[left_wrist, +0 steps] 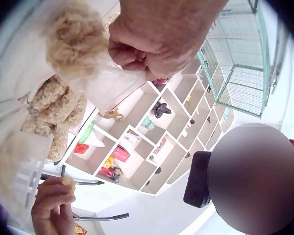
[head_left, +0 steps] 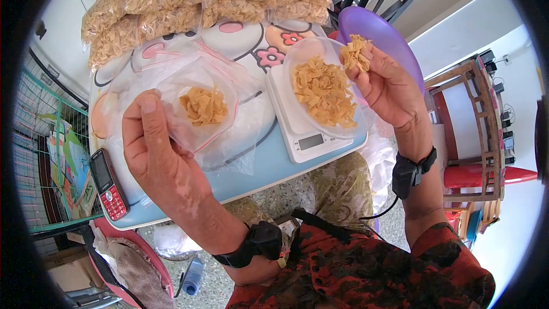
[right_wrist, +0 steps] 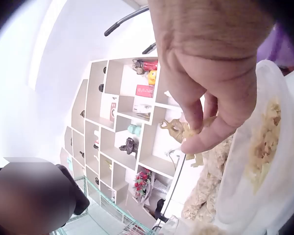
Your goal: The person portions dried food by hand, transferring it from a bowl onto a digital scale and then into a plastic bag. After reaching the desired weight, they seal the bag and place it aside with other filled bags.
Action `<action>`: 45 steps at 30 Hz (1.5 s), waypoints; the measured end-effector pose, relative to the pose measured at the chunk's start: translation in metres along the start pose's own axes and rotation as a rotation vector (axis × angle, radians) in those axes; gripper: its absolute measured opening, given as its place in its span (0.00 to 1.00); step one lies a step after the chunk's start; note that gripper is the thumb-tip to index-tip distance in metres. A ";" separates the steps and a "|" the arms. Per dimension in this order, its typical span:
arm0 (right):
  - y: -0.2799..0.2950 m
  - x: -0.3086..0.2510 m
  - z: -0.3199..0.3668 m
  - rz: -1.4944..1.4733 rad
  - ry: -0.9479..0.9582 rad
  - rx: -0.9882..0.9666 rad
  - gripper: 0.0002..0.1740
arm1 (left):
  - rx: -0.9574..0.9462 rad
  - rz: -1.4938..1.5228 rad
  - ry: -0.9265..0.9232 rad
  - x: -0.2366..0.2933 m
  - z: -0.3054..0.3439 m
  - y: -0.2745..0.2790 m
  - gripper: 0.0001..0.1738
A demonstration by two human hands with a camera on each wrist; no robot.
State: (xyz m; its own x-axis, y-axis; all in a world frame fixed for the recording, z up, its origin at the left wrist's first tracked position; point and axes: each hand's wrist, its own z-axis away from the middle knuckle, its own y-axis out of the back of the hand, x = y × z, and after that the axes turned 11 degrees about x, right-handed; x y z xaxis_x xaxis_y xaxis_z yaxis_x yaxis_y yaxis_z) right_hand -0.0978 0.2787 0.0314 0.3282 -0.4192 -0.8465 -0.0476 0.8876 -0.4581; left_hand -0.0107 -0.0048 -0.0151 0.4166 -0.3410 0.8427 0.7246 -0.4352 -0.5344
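My left hand [head_left: 163, 143] grips the edge of a clear zip bag [head_left: 171, 80] between thumb and curled fingers, and a small heap of dried tan flakes [head_left: 203, 106] lies in the bag. Over the right part of the table my right hand [head_left: 392, 88] pinches a small clump of the same flakes [head_left: 355, 56] at its fingertips. Under that hand's left side, a clear plastic bowl [head_left: 293, 57] holding more flakes stands on a white kitchen scale [head_left: 286, 131]. In the right wrist view the clump [right_wrist: 193, 134] shows between thumb and fingers, beside the bowl [right_wrist: 230, 196].
Filled bags of flakes [head_left: 166, 0] are stacked along the table's far side. A red and black keypad phone [head_left: 108, 186] lies at the left edge. A purple round object [head_left: 380, 28] stands behind the bowl. Green wire cage [head_left: 51, 137] is at the left.
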 end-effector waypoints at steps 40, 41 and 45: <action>-0.149 0.070 0.010 1.123 0.700 -0.223 0.12 | -0.057 0.021 0.190 0.006 0.002 -0.002 0.09; -0.151 0.074 0.009 1.130 0.727 -0.222 0.12 | -0.053 0.021 0.199 0.006 0.001 -0.001 0.09; -0.158 0.071 0.015 1.027 0.644 -0.240 0.11 | -0.050 0.034 0.221 0.009 -0.002 0.005 0.09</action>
State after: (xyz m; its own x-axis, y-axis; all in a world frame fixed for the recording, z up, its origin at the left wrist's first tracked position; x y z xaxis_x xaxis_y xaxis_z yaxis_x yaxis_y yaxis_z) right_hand -0.0528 0.1116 0.0483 -0.4846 0.3734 -0.7911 -0.2025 0.8319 0.5167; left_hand -0.0048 -0.0114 -0.0102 0.3058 -0.5280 0.7923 0.6816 -0.4596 -0.5694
